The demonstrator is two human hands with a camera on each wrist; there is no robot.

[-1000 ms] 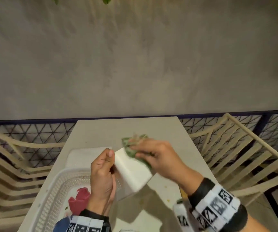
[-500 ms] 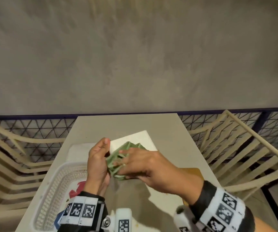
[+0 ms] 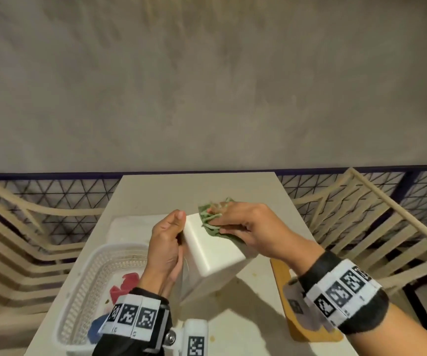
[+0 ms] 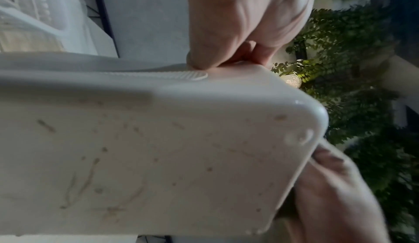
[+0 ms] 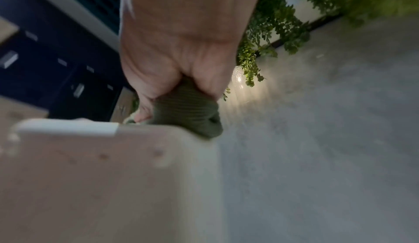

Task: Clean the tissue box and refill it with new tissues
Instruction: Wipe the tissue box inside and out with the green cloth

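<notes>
A white plastic tissue box (image 3: 212, 253) is held tilted above the table, its far end raised. My left hand (image 3: 167, 242) grips its left side, thumb on the upper edge and fingers underneath. In the left wrist view the box (image 4: 158, 148) shows brown smudges and the thumb (image 4: 204, 57) presses on its rim. My right hand (image 3: 245, 227) holds a crumpled green cloth (image 3: 211, 219) against the box's far upper face. The right wrist view has the cloth (image 5: 188, 107) bunched in the fingers at the box's edge (image 5: 68, 128).
A white perforated basket (image 3: 89, 283) with red and blue items stands at the table's left. A white folded stack (image 3: 130, 227) lies behind it. A wooden board (image 3: 284, 283) lies under my right wrist. Slatted chairs (image 3: 361, 222) flank the table (image 3: 202, 188).
The right hand has carried the cloth from the box's near left part back to its far upper end. The box has tilted again, showing its long side. My left hand keeps its grip.
</notes>
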